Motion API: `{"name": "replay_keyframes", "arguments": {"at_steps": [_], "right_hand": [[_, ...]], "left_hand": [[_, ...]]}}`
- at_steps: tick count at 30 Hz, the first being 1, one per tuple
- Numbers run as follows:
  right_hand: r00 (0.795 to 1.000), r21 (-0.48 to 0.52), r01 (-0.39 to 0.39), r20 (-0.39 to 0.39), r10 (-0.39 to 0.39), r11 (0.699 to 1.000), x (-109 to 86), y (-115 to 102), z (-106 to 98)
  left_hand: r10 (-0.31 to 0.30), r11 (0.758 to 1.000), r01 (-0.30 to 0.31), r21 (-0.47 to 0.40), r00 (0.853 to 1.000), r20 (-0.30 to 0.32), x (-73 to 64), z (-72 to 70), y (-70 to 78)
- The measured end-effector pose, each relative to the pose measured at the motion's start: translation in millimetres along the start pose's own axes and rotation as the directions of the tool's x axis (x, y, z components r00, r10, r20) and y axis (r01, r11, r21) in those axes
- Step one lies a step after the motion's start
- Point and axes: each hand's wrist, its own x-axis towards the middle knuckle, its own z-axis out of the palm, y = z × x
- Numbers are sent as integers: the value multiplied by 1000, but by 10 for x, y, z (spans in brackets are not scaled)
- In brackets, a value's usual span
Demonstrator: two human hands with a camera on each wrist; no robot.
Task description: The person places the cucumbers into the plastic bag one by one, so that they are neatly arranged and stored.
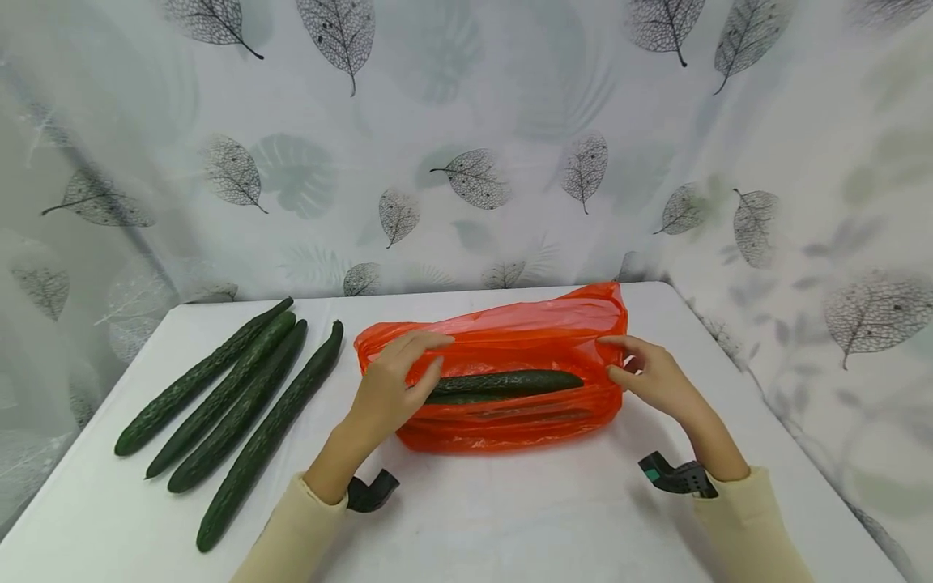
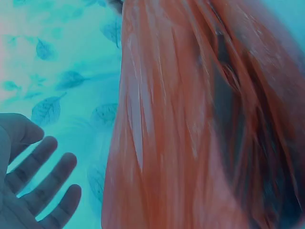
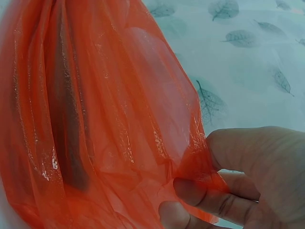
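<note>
An orange-red plastic bag [image 1: 525,320] lies sideways on the table, its mouth gaping toward me. Dark green cucumbers [image 1: 510,380] show inside, partly covered by the film. My left hand [image 1: 389,385] is over the bag's left end, fingers spread; in the left wrist view these fingers [image 2: 57,176] stand apart from the film and hold nothing. At the bag's right end, my right hand [image 1: 652,376] pinches the film. The right wrist view shows the bag [image 3: 109,105] gathered between thumb and fingers [image 3: 228,205], with a dark cucumber shape behind the film.
Several long cucumbers [image 1: 270,433] lie slanted on the left side of the white table [image 1: 510,518]. A leaf-printed curtain [image 1: 466,105] hangs behind the table and along its sides. Black straps [image 1: 678,474] sit on both wrists.
</note>
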Motion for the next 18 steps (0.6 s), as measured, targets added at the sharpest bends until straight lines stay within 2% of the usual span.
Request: {"name": "replay_keyframes", "arguments": {"at_steps": [6, 18], "right_hand": [[1000, -5, -4, 12, 4, 1000, 17, -11, 20], [1000, -11, -10, 18, 11, 1000, 23, -23, 34]], "left_hand": [[16, 1000, -17, -23, 1000, -16, -94, -154, -76], [-38, 999, 36, -28, 997, -72, -234, -360, -189]]}}
